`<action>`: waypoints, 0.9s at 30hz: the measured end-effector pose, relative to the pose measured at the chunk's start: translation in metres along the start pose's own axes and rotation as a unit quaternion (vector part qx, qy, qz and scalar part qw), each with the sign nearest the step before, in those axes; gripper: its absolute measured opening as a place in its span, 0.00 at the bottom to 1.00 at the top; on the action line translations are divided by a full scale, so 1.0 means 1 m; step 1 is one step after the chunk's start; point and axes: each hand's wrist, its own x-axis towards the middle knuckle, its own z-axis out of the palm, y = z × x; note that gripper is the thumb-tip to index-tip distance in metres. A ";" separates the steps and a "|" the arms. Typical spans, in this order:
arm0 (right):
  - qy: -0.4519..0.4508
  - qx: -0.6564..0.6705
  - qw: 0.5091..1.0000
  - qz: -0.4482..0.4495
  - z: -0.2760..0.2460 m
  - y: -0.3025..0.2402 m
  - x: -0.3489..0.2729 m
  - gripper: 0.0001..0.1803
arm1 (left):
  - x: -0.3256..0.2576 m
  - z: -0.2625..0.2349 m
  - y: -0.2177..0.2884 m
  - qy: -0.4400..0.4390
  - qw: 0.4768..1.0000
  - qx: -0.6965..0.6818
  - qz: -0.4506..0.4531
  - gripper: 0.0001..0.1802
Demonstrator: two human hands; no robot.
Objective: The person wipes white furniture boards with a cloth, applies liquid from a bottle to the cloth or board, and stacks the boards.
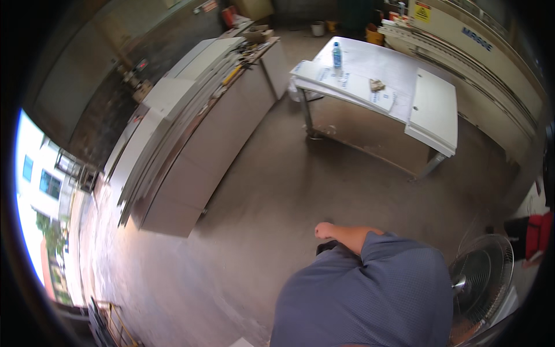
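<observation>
Nearest, one of the person's hands (325, 230) shows beyond the blue-grey short sleeve (393, 248), curled into a loose fist and holding nothing. From this view I cannot tell whether it is the left or the right hand, and the other is out of view. Just beside the person's right stands a round wire-caged floor fan (481, 280); a swing of the arm or a careless step could knock it. Across the bare concrete floor (272, 191), the long stack of pale sheet-metal panels (185, 115) has thin projecting edges at hip height that could catch a passer-by. Farther off, on the steel worktop (370, 130), white sheets (433, 110) overhang one corner and could slide, and the upright clear plastic water bottle with blue label (337, 56) could topple if jolted.
</observation>
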 end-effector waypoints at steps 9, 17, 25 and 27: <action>0.175 -0.215 0.961 0.025 -0.046 0.165 -0.030 0.09 | 0.264 -0.023 0.175 -0.365 0.866 -0.341 0.013 0.30; 0.055 0.134 0.892 0.429 0.068 0.176 -0.083 0.15 | 0.486 -0.016 0.225 -0.426 0.872 -0.241 0.022 0.22; 0.139 0.444 0.760 0.455 0.002 -0.003 0.017 0.19 | 0.638 -0.053 0.290 -0.446 0.847 0.020 0.290 0.15; 0.164 0.404 0.785 0.440 -0.041 0.003 0.038 0.18 | 0.678 -0.048 0.328 -0.455 0.833 -0.004 0.314 0.13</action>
